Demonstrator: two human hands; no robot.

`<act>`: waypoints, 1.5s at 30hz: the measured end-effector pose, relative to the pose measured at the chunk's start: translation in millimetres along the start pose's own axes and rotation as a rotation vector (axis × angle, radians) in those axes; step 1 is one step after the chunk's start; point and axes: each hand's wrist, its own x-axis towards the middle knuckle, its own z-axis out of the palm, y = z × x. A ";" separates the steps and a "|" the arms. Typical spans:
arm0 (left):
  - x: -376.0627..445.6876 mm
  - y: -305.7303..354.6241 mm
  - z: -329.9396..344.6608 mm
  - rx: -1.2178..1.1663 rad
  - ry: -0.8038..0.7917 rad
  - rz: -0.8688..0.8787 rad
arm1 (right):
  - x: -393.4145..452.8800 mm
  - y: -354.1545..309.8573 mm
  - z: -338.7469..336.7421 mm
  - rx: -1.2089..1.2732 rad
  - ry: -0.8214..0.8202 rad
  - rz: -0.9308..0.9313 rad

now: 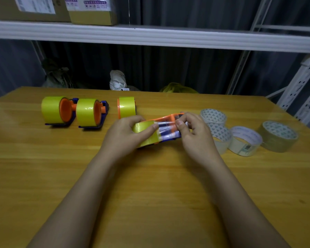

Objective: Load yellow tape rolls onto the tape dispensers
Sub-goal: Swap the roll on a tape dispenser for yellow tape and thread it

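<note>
Dim, yellowish indoor light is falling from above and slightly ahead, leaving the dark grey curtain (186,68) behind murky. Soft shadows are pooling under both forearms on the orange-brown wooden table (150,194). Small glints are showing on the glossy yellow tape rolls (84,111). The wide lens is bowing the white metal shelf (150,35), and the fingers are perhaps blurring slightly.

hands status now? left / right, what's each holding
Left hand: grips the yellow tape roll on the dispenser.
Right hand: pinches the pulled-out tape strip over that dispenser.
</note>
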 end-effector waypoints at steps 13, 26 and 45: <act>-0.7 -0.5 -10.3 -0.241 -0.018 -0.067 | 3.7 -2.1 -15.2 0.394 -0.060 0.157; -2.3 9.3 2.5 -0.328 0.125 -0.194 | 0.9 -7.6 -5.6 0.414 -0.019 0.105; -6.3 6.2 -0.7 -0.189 0.078 0.049 | 6.7 1.2 -10.0 0.390 0.131 0.197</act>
